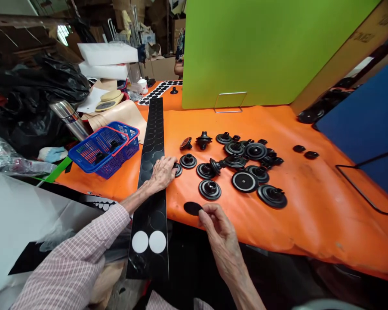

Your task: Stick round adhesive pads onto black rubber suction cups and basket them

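Note:
My left hand [163, 173] is closed around a black round part [179, 170] on the orange table, mostly hidden under the fingers. Between thumb and fingertips, my right hand [221, 226] pinches a thin black disc [192, 209] by its edge, near the table's front. Under my left forearm lies a long black sheet of round stickers [151, 193], with two white circles [149, 242] at its near end. Several black stepped round parts [210, 189] stand or lie to the right of my hands; one shows a flat face with a pale ring [244, 181].
A blue basket [105, 148] with black pieces stands at left, near a steel flask [68, 118]. A green board [245, 51] rises at the back, a blue board [368, 112] at right. Two small black caps [305, 151] lie to the right. Part of another person [179, 56] shows behind.

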A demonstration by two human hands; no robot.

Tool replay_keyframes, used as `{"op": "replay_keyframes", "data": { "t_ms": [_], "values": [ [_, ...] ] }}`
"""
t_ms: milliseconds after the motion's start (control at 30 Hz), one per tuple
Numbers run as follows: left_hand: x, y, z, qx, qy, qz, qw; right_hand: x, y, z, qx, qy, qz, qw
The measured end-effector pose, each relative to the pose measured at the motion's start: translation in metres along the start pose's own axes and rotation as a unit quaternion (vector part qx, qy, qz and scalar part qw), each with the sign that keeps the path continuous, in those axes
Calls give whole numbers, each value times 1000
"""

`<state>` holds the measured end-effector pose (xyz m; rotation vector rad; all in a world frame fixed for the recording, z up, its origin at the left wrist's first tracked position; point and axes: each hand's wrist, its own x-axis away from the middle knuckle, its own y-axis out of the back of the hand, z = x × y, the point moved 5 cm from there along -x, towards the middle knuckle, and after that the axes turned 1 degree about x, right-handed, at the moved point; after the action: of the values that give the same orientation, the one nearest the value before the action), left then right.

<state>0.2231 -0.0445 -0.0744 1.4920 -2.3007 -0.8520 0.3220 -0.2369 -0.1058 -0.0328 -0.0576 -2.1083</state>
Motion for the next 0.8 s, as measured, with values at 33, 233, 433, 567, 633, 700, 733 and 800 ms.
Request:
{"op": "replay_keyframes", "data": {
  "t_ms": [33, 233, 433, 567, 633, 700, 733, 800],
  "values": [
    [-2, 0, 2, 7, 5, 5, 1000, 1, 5, -3, 12, 0, 3, 1000],
    [54, 0, 6, 429, 224, 109, 868, 1, 12, 4, 42, 32, 24, 998],
    [112, 2, 3, 542, 257, 119, 791, 2, -4, 23, -44, 7, 47, 998],
    [128, 8, 4, 522, 223, 105, 817, 5, -17, 17, -121, -84, 66, 987],
    [134, 9, 6, 519, 227, 102, 818, 6, -22, 14, -132, -82, 47, 987],
    [138, 9, 6, 521, 227, 108, 816, 7, -27, 10, -123, -67, 19, 990],
    [139, 9, 6, 522, 229, 110, 814, 7, -29, 9, -115, -59, 6, 992],
    [141, 8, 7, 519, 231, 109, 815, 9, -35, 7, -100, -49, -7, 994]
  ]
}}
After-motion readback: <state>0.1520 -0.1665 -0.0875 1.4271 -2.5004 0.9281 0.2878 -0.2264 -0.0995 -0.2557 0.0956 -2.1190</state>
